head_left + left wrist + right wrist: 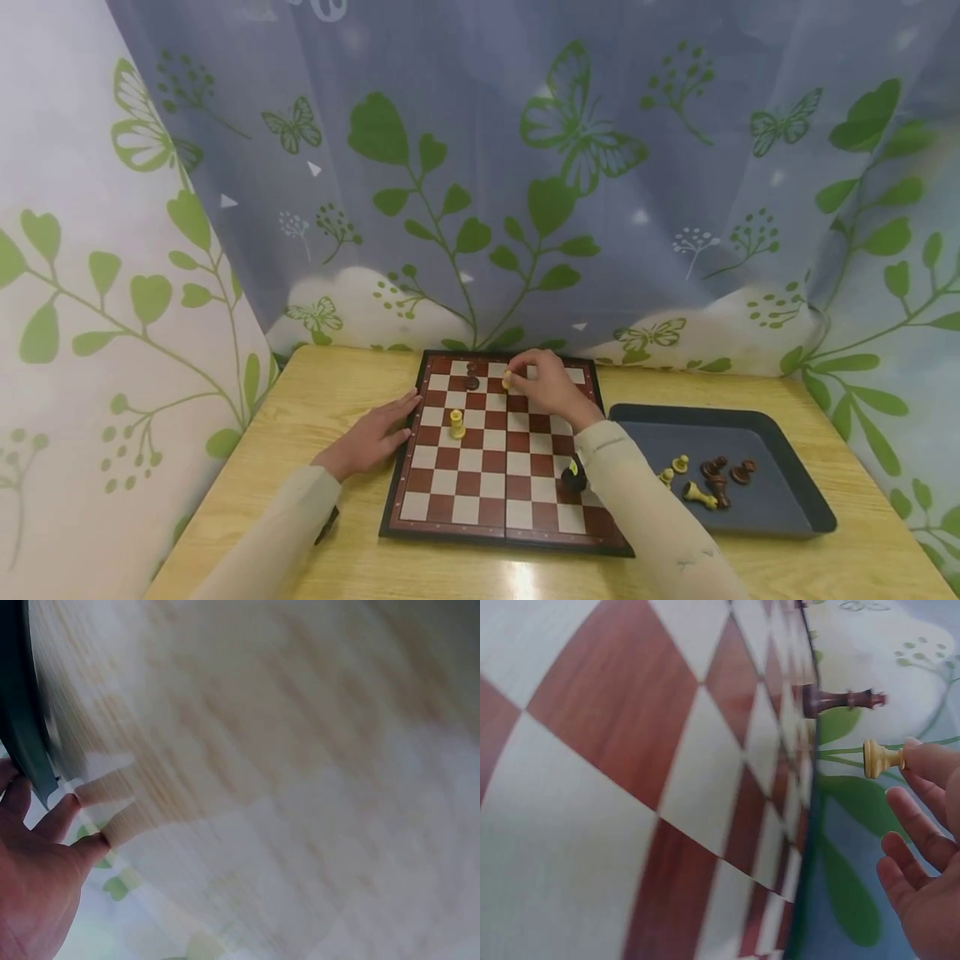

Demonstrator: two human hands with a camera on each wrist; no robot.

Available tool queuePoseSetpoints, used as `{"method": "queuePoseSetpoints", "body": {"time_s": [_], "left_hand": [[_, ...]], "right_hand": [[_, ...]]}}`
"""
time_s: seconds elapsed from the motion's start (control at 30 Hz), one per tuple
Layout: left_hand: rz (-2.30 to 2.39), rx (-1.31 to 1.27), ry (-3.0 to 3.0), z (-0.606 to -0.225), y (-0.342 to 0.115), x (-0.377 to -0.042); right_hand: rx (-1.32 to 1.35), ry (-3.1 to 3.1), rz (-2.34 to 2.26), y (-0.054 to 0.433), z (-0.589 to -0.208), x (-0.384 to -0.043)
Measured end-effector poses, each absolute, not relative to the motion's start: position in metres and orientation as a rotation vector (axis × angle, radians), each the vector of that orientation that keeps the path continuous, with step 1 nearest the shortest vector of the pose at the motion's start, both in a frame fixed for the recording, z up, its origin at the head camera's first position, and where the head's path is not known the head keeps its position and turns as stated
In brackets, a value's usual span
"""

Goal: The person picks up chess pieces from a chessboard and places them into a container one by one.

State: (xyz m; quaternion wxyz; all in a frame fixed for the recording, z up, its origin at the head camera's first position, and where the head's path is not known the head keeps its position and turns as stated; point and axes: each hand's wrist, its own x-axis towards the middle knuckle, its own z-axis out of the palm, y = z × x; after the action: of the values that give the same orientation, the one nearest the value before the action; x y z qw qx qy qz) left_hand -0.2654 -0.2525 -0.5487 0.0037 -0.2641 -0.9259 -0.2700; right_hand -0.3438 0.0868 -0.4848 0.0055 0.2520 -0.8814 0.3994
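Observation:
A chessboard point(465, 458) with red-brown and cream squares lies on the table. Above its far part, my right hand point(546, 382) pinches a small yellow chess piece point(881, 759) between thumb and fingertips. The piece's base shows in the right wrist view, clear of the board; its top is covered by the fingers. To its left stands a dark brown chess piece point(845, 699) with a crown-like top. A taller yellow chess piece point(457, 423) stands upright farther left and nearer. My left hand point(375, 435), fingers extended, touches the board's left edge.
A dark tray point(795, 492) on the right holds several loose yellow and brown chess pieces point(716, 490), some lying on their sides. A round black object point(573, 475) shows beside my right sleeve. A patterned curtain point(480, 167) hangs behind the wooden table point(345, 375).

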Motion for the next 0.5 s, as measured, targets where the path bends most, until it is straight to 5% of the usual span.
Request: {"method": "queuePoseSetpoints", "body": {"time_s": [0.5], "left_hand": [[-0.823, -0.852, -2.872, -0.55, -0.252, -0.265]], "right_hand": [[0.772, -2.59, 1.139, 0.137, -0.456, -0.298]]}}
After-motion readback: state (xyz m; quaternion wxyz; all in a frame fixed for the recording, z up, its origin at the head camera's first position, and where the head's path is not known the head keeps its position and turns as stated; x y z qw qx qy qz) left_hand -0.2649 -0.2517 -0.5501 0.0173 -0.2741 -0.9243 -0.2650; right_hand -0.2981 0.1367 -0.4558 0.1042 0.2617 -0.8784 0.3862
